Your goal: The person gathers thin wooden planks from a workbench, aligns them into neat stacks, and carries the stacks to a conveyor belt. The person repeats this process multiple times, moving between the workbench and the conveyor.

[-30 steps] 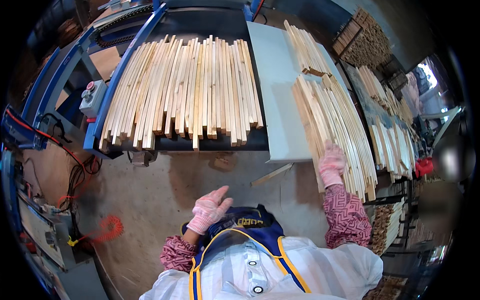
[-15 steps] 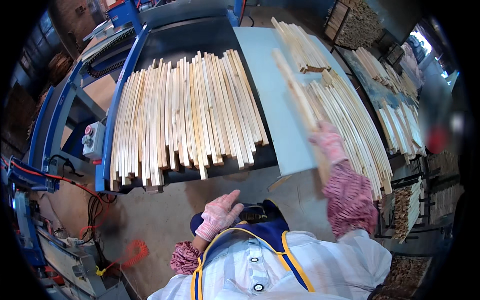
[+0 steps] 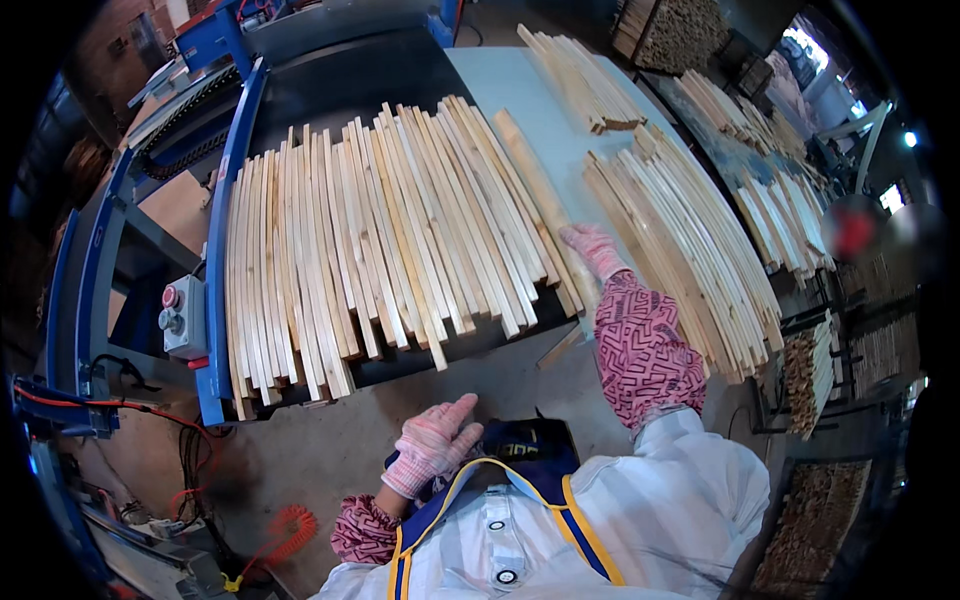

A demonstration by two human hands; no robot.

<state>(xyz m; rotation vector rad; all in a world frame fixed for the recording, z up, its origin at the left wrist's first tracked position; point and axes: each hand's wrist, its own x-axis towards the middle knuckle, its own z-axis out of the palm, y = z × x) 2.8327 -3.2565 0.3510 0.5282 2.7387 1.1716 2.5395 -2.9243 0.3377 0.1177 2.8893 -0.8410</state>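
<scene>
My right hand (image 3: 597,250), in a pink-and-white knit glove, is closed on a long wooden strip (image 3: 532,170) at the right edge of the left-hand row. That row of wooden strips (image 3: 350,240) lies side by side on a black bed, their near ends uneven. To the right of the hand, a second group of strips (image 3: 690,230) rests on a pale blue-grey board (image 3: 490,75). My left hand (image 3: 435,440), in the same kind of glove, is held in front of my apron, fingers stretched out and nothing in it.
Along the left side runs a blue machine frame (image 3: 225,220) with a grey button box (image 3: 183,318). A shorter bunch of strips (image 3: 582,82) lies at the board's far end. More strips (image 3: 785,225) sit on a bench at the right. A coiled orange hose (image 3: 293,530) is at the lower left.
My right hand has carried a strip leftward from the right-hand group to the edge of the left row. My left hand stays near my waist. The view has shifted slightly.
</scene>
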